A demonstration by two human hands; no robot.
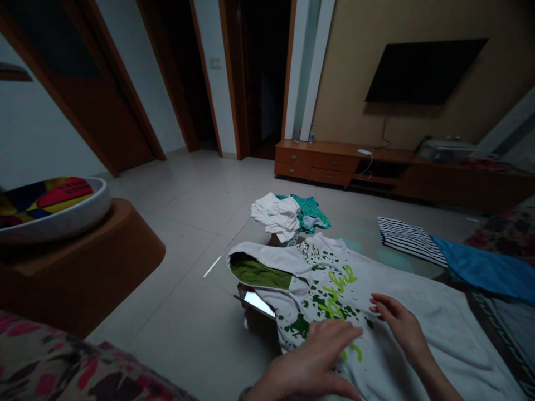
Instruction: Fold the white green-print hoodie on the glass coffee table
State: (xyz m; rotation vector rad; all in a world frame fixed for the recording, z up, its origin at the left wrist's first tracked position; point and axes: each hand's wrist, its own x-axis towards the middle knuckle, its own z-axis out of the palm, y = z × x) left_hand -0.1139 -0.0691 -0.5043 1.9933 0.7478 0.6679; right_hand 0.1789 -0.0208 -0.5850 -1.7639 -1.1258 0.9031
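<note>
A white long-bodied sweatshirt with a green-lined hood and green splatter print lies spread face up across a low, dark bench with a key-patterned border. Its hood opens toward the left, and its body stretches away to the right, running past both hands.

The left hand is above the near part of the printed chest, covering some of the green lettering. Its fingers reach forward and its thumb is apart from them, with nothing gripped. The right hand is above the plain white fabric just beside the print, its fingers loosely bent and released. The sweatshirt is directly beneath both hands; whether either one touches the fabric, I cannot tell. The hands are apart from each other.

Beyond the hood, a crumpled white cloth lies against a teal patterned cloth. On the far right side, a black-and-white striped cloth meets a bright blue cloth. Well apart at the left, a white rounded basin holds a red, yellow and blue patterned fabric.
</note>
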